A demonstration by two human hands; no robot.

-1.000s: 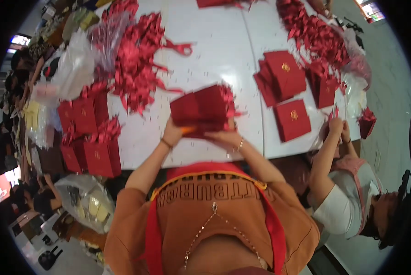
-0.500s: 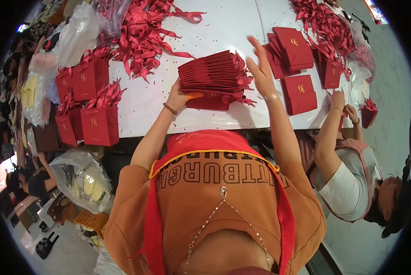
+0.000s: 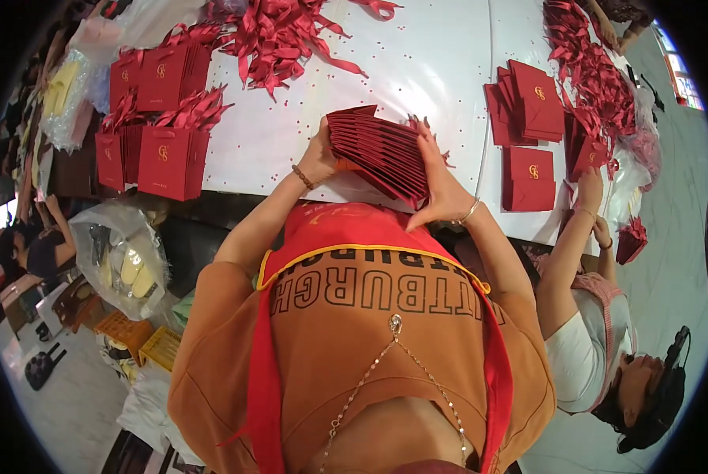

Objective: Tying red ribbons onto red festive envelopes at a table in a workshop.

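Observation:
A fanned stack of red paper gift bags [image 3: 379,152] is held between my two hands at the table's near edge, tilted so that its bag edges show as slanting layers. My left hand [image 3: 319,158] grips the left end, its fingers partly hidden by the bags; a bit of orange shows at the fingers. Around the right end goes my right hand [image 3: 447,186], fingers on the far corner and thumb at the near one. Red ribbon bits poke out behind the stack near the right fingertips.
Ribbon-handled red bags [image 3: 172,162] stand at the table's left, below a heap of red ribbons [image 3: 279,47]. Flat red bags [image 3: 528,178] lie on the right. A co-worker's hand [image 3: 590,189] is beside the right-hand ribbon pile [image 3: 595,87]. The white table [image 3: 425,47] carries scattered red dots.
My right hand, raised apart from the bags before, has come down onto the stack's right end. The stack has tilted, its right end now nearer me. The whole view has shifted somewhat.

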